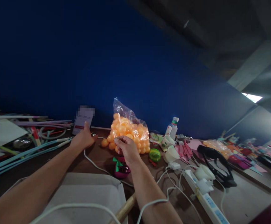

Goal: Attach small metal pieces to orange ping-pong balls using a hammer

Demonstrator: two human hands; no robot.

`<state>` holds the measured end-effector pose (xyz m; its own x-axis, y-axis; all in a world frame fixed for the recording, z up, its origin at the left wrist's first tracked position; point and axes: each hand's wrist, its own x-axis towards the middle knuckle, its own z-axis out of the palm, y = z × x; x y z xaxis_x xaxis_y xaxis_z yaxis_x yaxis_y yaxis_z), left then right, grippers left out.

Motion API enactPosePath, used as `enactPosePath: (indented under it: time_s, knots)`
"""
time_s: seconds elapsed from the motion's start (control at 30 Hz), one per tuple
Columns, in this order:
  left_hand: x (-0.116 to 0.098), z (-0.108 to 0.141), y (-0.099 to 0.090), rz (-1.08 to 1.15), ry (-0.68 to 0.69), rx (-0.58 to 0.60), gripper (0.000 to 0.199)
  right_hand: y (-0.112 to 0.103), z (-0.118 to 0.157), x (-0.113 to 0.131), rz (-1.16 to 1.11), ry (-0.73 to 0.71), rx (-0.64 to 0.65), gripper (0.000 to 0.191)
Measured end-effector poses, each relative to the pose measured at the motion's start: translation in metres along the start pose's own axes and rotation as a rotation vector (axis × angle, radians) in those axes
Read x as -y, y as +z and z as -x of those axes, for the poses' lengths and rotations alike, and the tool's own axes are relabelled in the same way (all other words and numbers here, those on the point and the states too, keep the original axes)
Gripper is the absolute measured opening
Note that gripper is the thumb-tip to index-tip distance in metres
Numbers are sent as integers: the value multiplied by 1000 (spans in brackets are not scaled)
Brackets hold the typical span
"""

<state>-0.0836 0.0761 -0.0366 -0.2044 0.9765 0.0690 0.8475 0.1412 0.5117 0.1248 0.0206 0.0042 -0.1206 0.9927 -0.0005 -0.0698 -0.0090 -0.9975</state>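
My left hand (82, 138) reaches to a phone (85, 118) propped against the blue wall, one finger stretched to the lower part of its screen. A small shiny round thing (93, 134) lies by that hand's other extended digit. My right hand (128, 151) is closed in a pinch in front of a clear plastic bag of orange balls (130, 127); what its fingertips hold, if anything, is too small to make out. Just below it sits a purple round item with a green bow (121, 168). A green striped ball (154, 155) lies to its right.
A grey-white box (88, 189) and a wooden stick (126, 208) are nearest me. White cables run to a power strip (207, 199). Cups (171, 154), a bottle (172, 127) and black straps (219, 168) stand right; pale blue rods (28, 152) lie left.
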Motion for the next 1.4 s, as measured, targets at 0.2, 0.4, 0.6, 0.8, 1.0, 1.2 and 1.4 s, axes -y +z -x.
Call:
enactPosePath:
  time_s: [0.2,0.4,0.6,0.8,1.0,1.2,1.4]
  knots:
    - [-8,0,-2,15,7,-37,96,-1,0,0,1,20,1,26]
    - [-17,5,-10,44,19,-58,92,-1,0,-1,-18,12,20,26]
    - [-38,25,-11,182,100,-210,78,-1,-2,-4,-19,4,5,27]
    - [-54,55,21,671,121,-155,61,0,-3,-4,-9,-53,-61,25]
    - [-54,62,22,1092,-18,48,41,-1,-3,-5,12,-59,-76,23]
    - [-50,53,23,1534,-36,226,37,-1,-4,-8,1,-61,-87,22]
    - [-52,55,18,1704,-90,364,27,1,-6,-8,-81,-46,-120,23]
